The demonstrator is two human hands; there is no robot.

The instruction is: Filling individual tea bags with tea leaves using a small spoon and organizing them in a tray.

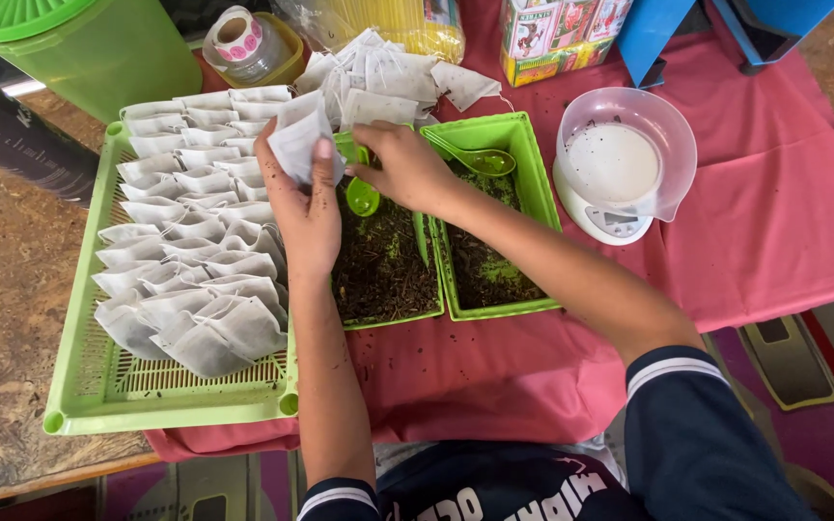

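— While the pink cloth (784, 203) covers the bench across the right of the frame, what fills the left side?

— A big green slatted tray (98, 386), stacked with rows of filled white paper bags (195, 260). Right of it, at centre, sit two green tubs of dark loose leaf (383, 270), and further right a small white scale with a clear bowl (625, 164) on it.

— And the hands?

— The left hand (309, 217) has its grip pinched on an empty white bag (299, 135), held upright just above the nearer tub. The right hand (407, 169) has its grip closed on a green spoon (362, 193), whose bowl hangs beside the bag's lower edge.

— How would you judge the filling is best done?

— I'd say keep the bag's mouth spread wide and directly over the tub, so spilled leaf falls back in. Tip the spoon slowly, right at the opening. A second spoon (480, 159) rests in the far tub.
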